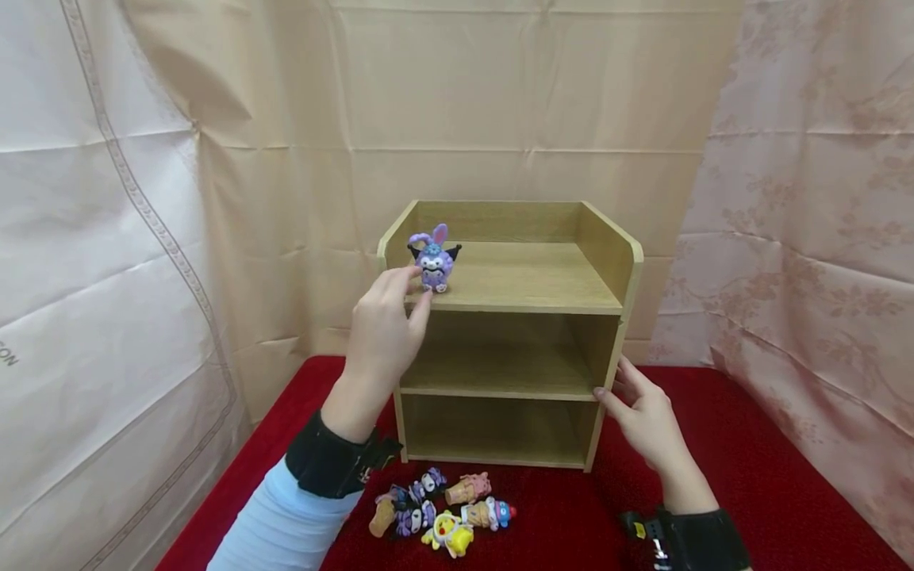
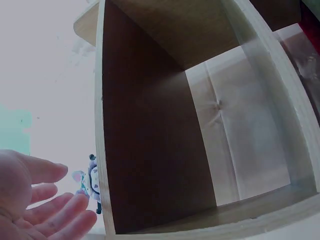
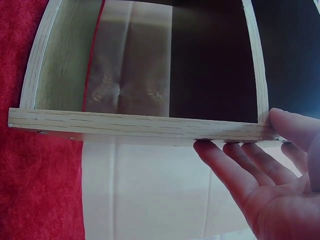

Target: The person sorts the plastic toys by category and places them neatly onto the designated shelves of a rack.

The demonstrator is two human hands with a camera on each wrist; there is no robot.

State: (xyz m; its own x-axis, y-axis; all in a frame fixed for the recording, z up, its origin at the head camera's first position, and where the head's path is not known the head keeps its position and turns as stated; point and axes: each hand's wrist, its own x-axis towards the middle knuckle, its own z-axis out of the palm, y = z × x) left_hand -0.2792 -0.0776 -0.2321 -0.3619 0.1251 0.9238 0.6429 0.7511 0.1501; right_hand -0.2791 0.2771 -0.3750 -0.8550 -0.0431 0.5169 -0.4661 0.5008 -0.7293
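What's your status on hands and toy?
Left hand beside purple toy. Toy upright on top of shelf. Right hand grips shelf's side. Other toys in front, not blocking.

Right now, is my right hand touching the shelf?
Touching: the right wrist view shows your right hand with its thumb against the wooden shelf.

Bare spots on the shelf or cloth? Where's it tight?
Bare: top board between purple figurine and right side panel; middle compartment; bottom compartment; red cloth between toy pile and right wristband.
Tight: board's front-left, with figurine and left hand; cloth under the pile; panel's front edge, where the right hand grips.
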